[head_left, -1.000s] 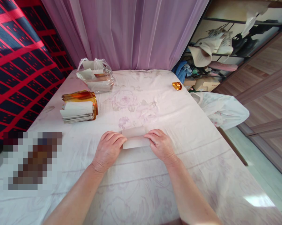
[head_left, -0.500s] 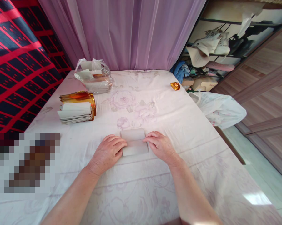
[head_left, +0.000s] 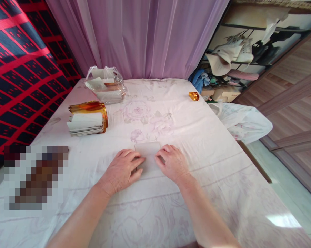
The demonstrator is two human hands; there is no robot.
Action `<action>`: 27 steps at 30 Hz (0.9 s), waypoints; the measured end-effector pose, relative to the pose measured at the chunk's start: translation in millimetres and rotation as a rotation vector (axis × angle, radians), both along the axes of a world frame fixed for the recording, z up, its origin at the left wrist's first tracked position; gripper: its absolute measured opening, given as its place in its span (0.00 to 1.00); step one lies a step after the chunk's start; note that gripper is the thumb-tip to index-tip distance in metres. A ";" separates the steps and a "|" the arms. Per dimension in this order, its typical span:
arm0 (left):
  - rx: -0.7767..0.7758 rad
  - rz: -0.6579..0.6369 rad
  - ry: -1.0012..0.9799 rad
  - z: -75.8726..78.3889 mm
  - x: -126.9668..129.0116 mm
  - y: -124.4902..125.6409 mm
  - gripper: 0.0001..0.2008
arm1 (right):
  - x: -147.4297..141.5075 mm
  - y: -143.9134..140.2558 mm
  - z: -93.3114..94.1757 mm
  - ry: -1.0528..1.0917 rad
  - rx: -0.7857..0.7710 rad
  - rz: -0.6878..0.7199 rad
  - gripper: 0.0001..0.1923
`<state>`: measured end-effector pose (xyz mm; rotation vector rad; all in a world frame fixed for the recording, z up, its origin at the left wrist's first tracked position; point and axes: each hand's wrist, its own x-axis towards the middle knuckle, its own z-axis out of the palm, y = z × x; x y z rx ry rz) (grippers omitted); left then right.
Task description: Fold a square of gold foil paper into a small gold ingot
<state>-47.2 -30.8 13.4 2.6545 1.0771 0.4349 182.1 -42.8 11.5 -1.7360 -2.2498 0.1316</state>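
Find the pale paper on the bench, between the left hand and the right hand, with the far edge in plain view. Looks light, thin and easily bent, probably quick to crease and prone to tearing under a hard tug. Likely to slide readily over the cloth cover, so best steadied with a light press near the 2 sides or pinched at a corner, rather than squeezed across the middle.

At the left hand, see fingers and thumb apart, with a gap between. At the right hand, see fingers curled toward the thumb, with tips close together; cannot tell whether pinched on the edge or just resting there.

Hard to make out: the near part of the paper, washed out against the cloth and partly behind the 2 hands. Cannot place the near edge, nor count layers.

Farther back, note a stack of paper and foil, too tightly packed to count, and a clear plastic bag, wrinkled and shiny over more paper. At left, see only a pixelated patch, unreadable underneath.
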 end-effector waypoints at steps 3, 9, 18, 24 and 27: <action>0.034 0.020 0.009 0.6 5.5 -3.5 0.15 | -11.4 -1.1 0.3 -0.035 0.022 -0.102 0.08; 0.077 0.032 -0.005 0.3 10.6 -6.5 0.14 | -32.3 0.1 -6.2 0.045 -0.082 -0.175 0.06; 0.108 0.082 -0.071 -6.8 11.4 -3.4 0.12 | -44.0 5.4 -7.7 0.041 -0.195 -0.241 0.08; 0.146 0.075 -0.061 -9.7 10.4 -4.1 0.12 | -29.5 3.3 -4.7 -0.025 -0.217 -0.341 0.08; 0.161 0.073 -0.015 -11.5 12.0 -5.9 0.14 | -19.2 1.3 -6.4 -0.039 -0.206 -0.386 0.08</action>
